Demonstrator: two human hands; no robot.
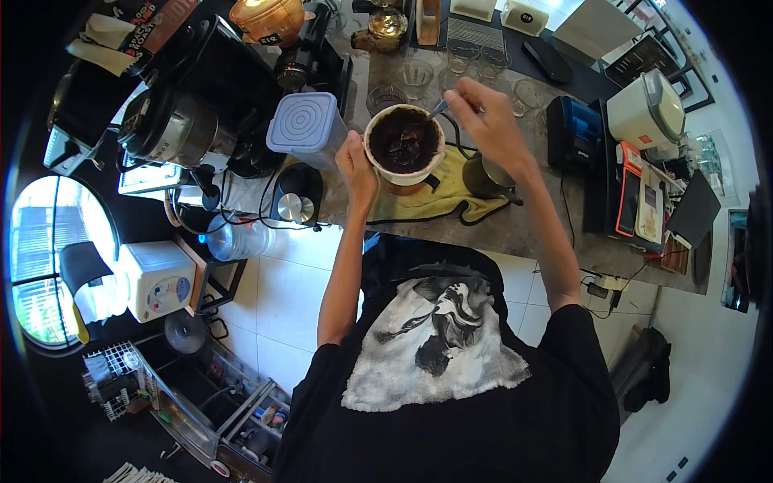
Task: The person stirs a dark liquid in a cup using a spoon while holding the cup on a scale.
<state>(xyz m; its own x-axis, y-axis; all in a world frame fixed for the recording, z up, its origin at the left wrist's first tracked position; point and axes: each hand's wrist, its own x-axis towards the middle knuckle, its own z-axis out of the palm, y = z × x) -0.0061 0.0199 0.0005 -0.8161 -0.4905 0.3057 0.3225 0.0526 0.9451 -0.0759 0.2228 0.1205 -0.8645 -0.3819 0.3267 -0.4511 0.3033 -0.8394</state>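
A coffee dripper with a filter point(373, 158) holds dark, wet coffee grounds point(403, 142) on the counter. My left hand point(357, 169) grips its left side. Above its right rim, my right hand point(483, 115) pinches the handle of a metal spoon point(439, 109), whose lower end is in the grounds. Part of a brownish vessel shows below the dripper. A yellow cloth with a dark edge point(416, 208) lies beneath and to the right. On the cloth, under my right forearm, stands a dark metal pitcher point(483, 176).
A lidded plastic container point(302, 124) stands left of the dripper, near a coffee grinder point(296, 66). Several clear glasses point(415, 77) are behind it. A blue-and-black printer point(574, 130) sits at the right. The counter's front edge point(531, 253) runs before me.
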